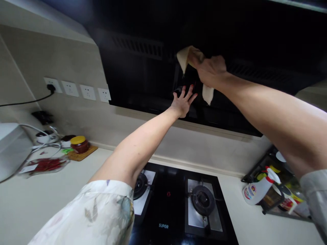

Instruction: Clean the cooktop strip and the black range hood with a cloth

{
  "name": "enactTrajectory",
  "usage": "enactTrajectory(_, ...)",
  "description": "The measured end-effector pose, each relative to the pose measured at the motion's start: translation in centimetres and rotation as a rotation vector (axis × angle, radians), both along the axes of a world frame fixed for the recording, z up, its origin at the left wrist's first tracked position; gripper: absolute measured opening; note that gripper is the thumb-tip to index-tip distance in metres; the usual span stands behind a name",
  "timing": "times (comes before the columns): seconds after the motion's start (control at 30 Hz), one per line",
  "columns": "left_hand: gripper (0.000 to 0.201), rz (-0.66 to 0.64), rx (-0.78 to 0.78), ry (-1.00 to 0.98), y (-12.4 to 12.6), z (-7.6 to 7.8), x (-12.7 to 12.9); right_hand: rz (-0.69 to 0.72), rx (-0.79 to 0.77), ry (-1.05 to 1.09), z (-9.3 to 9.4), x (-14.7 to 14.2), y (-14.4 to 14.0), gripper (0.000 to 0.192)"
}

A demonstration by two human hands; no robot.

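Overhead, cloth [187, 56] in right hand [211, 69], against hood [143, 68].

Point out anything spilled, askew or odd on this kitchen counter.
The white spray bottle with a red trigger lies on its side at the right, beside the black rack. No spill shows. A clear bag of red chillies sits among loose cables at the left.

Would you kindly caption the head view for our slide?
Right hand wipes the black range hood with a cloth; left hand braces it.
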State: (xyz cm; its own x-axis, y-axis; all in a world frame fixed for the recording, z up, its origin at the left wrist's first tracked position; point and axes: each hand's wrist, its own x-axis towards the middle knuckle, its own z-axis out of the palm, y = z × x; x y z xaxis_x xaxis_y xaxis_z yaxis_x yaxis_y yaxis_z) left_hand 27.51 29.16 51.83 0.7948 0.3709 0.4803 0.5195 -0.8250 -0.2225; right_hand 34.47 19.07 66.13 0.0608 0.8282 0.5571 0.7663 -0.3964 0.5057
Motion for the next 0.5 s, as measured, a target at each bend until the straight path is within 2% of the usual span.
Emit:
enactTrajectory(0.13, 0.108, 0.008, -0.006, -0.007, -0.2, -0.1, -0.1, -0.206, 0.091, -0.026, -1.5, 5.6, -5.6, 0.076)
enactTrajectory(0.3, 0.113, 0.032, 0.007, 0.022, -0.5, 0.0, -0.2, -0.422, 0.259, 0.042, -4.1, 11.7, -11.9, 0.071)
enactTrajectory(0.4, 0.113, 0.044, 0.005, 0.032, -0.6, 0.0, -0.1, -0.486, 0.296, 0.129, -4.8, 13.3, -13.4, 0.069)
enactTrajectory(0.5, 0.111, 0.044, 0.008, 0.037, -0.7, 0.0, 0.0, -0.47, 0.286, 0.17, -4.7, 12.6, -12.7, 0.066)
